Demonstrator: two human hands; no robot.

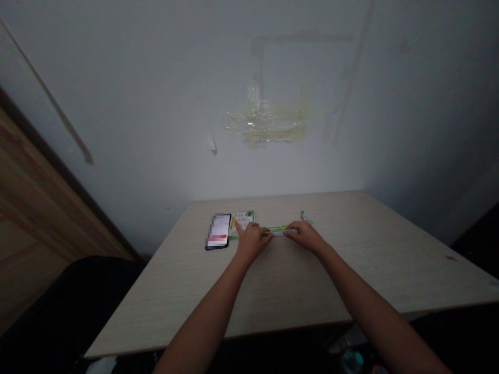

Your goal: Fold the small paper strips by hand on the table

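A narrow green and white strip (278, 230), perhaps a folded wrapper or paper, lies crosswise low over the table between my hands. My left hand (252, 239) pinches its left end, with the index finger stretched out to the left over a printed sheet. My right hand (306, 235) grips the right end between thumb and fingers. The printed sheet (242, 219), green-edged with small pictures, lies partly under my left hand. Just behind my right hand is a small crumpled green and white piece (305, 215).
A phone (218, 231) with a lit screen lies left of the sheet on the pale wooden table (187, 291). Behind the table stands a wall (175, 104) with peeling clear tape (268, 124). A dark chair-like shape (89, 291) is at the left.
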